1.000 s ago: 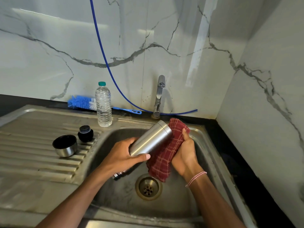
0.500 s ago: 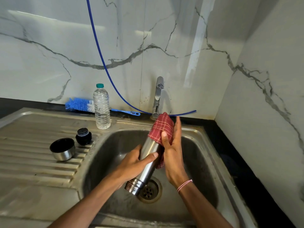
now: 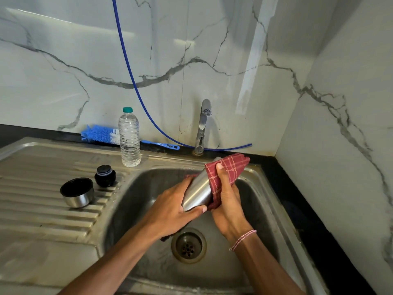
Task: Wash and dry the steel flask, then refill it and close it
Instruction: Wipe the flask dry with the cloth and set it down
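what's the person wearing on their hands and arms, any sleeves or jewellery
No sleeves show. The right hand has a thin pink-and-white twisted thread bracelet at the wrist. The left hand and its wrist wear nothing. No rings, gloves or watch are visible.

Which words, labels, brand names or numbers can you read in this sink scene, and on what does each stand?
No text can be read anywhere in this view.
Clear plastic water bottle with a teal cap: no label shows.
Brushed steel flask: bare metal on the side shown, no marking.
Red checked cloth: woven pattern only.
Chrome tap: any marking is too small to tell.
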